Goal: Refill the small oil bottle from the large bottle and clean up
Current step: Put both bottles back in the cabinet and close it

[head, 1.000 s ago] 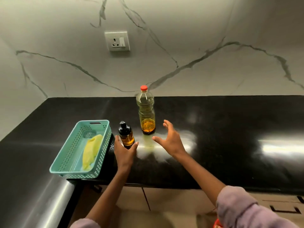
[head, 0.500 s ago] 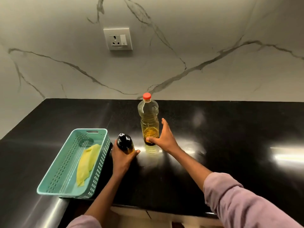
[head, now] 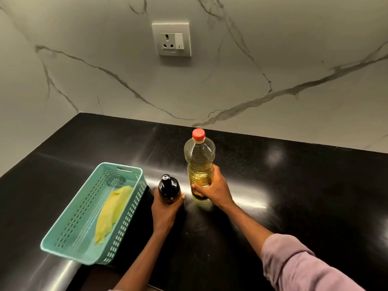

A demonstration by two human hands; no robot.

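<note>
A large clear oil bottle [head: 199, 158] with a red cap stands upright on the black counter [head: 294, 196], holding yellow oil in its lower part. My right hand [head: 214, 189] is wrapped around its lower body. Just to its left stands the small dark oil bottle [head: 169, 186] with a black top. My left hand [head: 165, 211] grips that small bottle from the near side. Both bottles are capped and rest on the counter.
A teal perforated basket [head: 69, 248] sits at the left with a yellow cloth [head: 111, 213] lying inside it. A marble wall with a power socket [head: 171, 39] rises behind the counter. The counter's front edge runs under my forearms.
My right hand has moved forward from open beside the large bottle and closed around its lower body. My left hand stays on the small bottle. The camera has moved closer.
</note>
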